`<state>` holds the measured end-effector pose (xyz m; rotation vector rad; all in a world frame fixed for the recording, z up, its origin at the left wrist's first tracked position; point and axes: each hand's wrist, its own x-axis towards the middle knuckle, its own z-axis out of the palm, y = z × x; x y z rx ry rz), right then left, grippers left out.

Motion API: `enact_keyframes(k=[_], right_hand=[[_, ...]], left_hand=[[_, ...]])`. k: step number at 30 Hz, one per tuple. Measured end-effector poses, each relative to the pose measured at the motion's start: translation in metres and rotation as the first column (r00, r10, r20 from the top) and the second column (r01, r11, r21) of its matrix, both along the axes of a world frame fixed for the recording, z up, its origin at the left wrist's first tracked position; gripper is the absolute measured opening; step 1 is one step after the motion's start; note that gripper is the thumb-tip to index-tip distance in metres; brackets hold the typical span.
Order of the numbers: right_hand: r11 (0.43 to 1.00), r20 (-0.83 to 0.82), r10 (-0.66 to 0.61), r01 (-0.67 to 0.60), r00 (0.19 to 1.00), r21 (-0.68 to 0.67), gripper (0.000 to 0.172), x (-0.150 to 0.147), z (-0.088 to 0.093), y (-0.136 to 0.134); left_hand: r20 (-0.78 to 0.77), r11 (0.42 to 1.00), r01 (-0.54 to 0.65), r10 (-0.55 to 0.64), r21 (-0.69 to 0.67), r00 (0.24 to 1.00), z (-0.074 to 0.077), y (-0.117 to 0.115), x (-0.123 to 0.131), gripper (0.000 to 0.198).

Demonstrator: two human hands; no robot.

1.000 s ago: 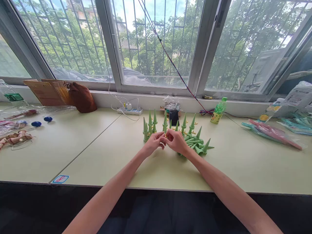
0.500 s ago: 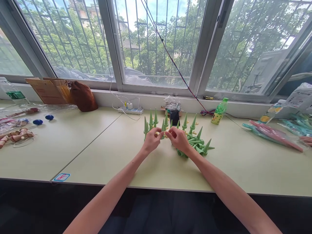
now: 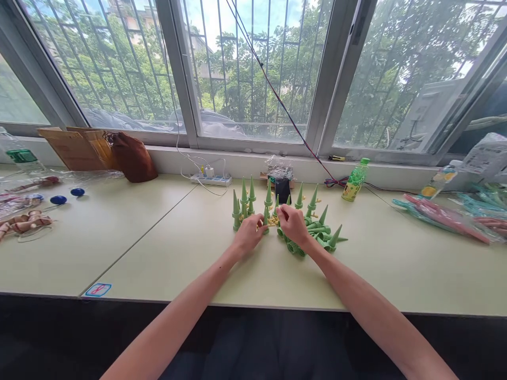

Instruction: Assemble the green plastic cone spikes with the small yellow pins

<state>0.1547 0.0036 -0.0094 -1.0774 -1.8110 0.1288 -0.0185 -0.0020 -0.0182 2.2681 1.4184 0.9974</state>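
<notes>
My left hand [image 3: 249,232] is closed on a green plastic watering spike [image 3: 266,215] that stands point up near the table. Just to its right, my right hand [image 3: 293,221] has its fingers curled together, and whatever may be in them is hidden. Small yellow valve pieces [image 3: 272,220] lie between the two hands. Behind them stand several upright green spikes [image 3: 252,195], some with yellow pieces at their sides. A pile of loose green spikes [image 3: 317,232] lies beside and partly behind my right hand.
A dark phone [image 3: 282,191] leans behind the spikes. Farther back are a power strip [image 3: 212,180] and a green-capped bottle [image 3: 355,180]. Bagged pink and teal items [image 3: 439,219] lie right. A brown pouch [image 3: 132,158] and blue round objects [image 3: 58,200] are left.
My hands have parted slightly. The left hand has lowered with the spike toward the table, while the right hand's fingers have come away from it.
</notes>
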Motion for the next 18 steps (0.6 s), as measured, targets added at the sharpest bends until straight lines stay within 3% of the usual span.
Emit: enact_keyframes(k=[4,9,18], right_hand=[[1.0,0.011,-0.001,0.001,1.0,-0.01,0.034,-0.0004,-0.0002,0.0002],[1.0,0.012,-0.017,0.017,1.0,-0.018,0.033,-0.0001,0.0,0.0005],[0.999,0.004,-0.003,0.003,1.0,-0.038,0.034,0.0004,0.0013,-0.0002]], left_hand=[[-0.044,1.0,0.003,-0.004,-0.011,0.999,0.0003,-0.0005,-0.0003,0.007],[-0.068,0.999,-0.02,0.023,0.037,0.997,0.002,0.0003,-0.0021,0.025],[-0.19,0.971,-0.237,0.231,-0.01,0.954,0.0059,-0.0048,-0.0037,0.03]])
